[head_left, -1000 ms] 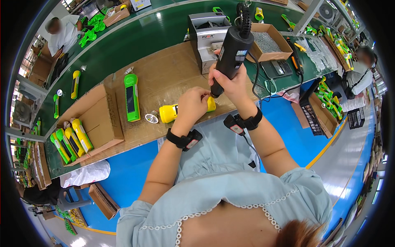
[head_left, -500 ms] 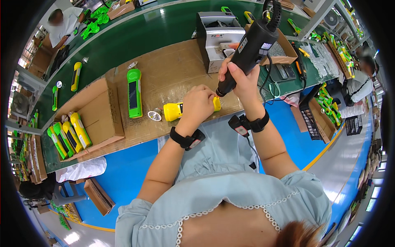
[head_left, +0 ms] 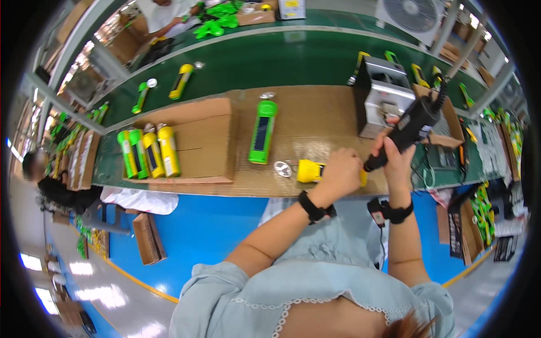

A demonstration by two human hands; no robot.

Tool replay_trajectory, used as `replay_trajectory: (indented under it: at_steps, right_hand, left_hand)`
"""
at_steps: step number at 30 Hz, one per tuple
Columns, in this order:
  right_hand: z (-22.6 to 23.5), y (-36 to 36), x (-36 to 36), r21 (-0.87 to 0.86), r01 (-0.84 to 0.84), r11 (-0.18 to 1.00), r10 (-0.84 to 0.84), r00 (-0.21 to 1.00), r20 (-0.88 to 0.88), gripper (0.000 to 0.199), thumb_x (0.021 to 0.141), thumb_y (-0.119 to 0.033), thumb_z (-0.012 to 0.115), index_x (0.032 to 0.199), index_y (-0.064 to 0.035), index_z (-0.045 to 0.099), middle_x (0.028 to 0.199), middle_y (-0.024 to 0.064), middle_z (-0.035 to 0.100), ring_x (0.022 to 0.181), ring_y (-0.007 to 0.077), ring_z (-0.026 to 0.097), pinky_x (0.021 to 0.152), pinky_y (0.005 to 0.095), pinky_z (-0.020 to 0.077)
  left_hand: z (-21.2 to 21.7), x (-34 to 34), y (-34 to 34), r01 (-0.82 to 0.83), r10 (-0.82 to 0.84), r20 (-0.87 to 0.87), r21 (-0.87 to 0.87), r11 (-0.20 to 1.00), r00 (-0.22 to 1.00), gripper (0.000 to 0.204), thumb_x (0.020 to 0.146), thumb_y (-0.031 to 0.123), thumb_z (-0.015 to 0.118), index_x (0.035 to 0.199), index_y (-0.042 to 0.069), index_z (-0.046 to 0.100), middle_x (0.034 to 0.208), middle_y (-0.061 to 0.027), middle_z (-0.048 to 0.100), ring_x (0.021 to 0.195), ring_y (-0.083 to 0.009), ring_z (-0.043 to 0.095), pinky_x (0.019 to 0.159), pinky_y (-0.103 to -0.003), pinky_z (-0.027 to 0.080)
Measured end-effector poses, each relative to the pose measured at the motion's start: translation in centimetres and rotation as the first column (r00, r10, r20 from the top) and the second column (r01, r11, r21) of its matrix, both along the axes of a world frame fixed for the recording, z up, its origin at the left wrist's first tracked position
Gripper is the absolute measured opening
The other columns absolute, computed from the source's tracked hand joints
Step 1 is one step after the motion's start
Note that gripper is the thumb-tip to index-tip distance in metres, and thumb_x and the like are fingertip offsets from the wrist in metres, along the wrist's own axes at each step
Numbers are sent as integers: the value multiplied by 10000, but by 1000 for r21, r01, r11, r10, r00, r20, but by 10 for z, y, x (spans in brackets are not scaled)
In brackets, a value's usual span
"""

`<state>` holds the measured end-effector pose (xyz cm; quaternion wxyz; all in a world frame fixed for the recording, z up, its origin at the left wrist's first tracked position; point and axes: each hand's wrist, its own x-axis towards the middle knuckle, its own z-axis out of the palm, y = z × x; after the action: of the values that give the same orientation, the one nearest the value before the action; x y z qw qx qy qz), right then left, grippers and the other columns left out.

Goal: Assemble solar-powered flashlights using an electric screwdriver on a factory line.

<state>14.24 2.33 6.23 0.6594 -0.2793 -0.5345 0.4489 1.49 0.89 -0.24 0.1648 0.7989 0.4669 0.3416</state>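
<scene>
A yellow flashlight [head_left: 310, 170] lies on its side on the cardboard sheet near the front edge. My left hand [head_left: 340, 173] is closed over its middle, hiding most of the body. In my right hand [head_left: 398, 160] is a black electric screwdriver [head_left: 416, 125], tilted down to the left. Its tip meets the flashlight's right end beside my left fingertips; whether a screw is there is hidden. A round reflector head [head_left: 283, 169] sits just left of the flashlight. Farther left lies a green flashlight [head_left: 262, 132] with a dark panel.
An open cardboard box [head_left: 205, 141] on the left holds several green and yellow flashlights [head_left: 152, 155]. A grey machine [head_left: 386, 98] stands at the back right, before another carton [head_left: 449, 118]. More flashlights lie on the green bench [head_left: 248, 62]. Across it sits a co-worker [head_left: 166, 17].
The whole view has turned, shifting the bench and my hands rightward and down in the picture. The screwdriver leans over more; both hands keep their hold at the flashlight.
</scene>
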Motion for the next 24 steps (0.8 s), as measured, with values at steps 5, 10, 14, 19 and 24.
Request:
replay_trajectory:
  at_steps: [5,10,14,19,24]
  right_hand:
    - [-3,8,1,-5,-55,998,55,998,5,389,797,-5,571,1162,38,442,648,64,547,529,127,529,505,247,428]
    - [5,4,0,-27,-29,999,30,998,46,453,807,-31,593,1221,33,418,654,63,552,537,127,531,518,250,432]
    - [13,0,12,127,-33,991,40,998,-48,568,821,-81,627,1305,43,358,677,77,565,562,136,544,541,256,449]
    - [64,-12,46,259,220,941,-202,975,-94,441,838,-110,637,1188,36,411,741,109,586,579,153,561,535,262,464]
    - [62,-5,55,201,345,917,-344,938,-39,224,822,-59,657,946,-5,478,740,100,592,577,142,560,548,254,452]
  left_hand:
    - [-2,1,-1,-48,49,-20,24,999,999,79,704,77,611,750,28,652,859,-100,588,848,-302,541,754,-393,439]
    - [-3,1,2,-21,23,-32,61,998,999,75,718,78,608,762,34,649,859,-101,585,859,-302,539,756,-397,436]
    - [-5,4,7,-24,29,-41,117,993,999,66,743,70,591,763,46,649,852,-103,579,869,-300,539,764,-401,432]
    - [32,10,-3,56,-78,198,110,992,977,39,762,69,616,777,70,653,839,-97,603,832,-288,575,741,-367,463]
    - [183,15,-79,780,-717,632,275,562,294,141,793,26,615,897,82,693,873,-57,670,751,-233,611,684,-339,483]
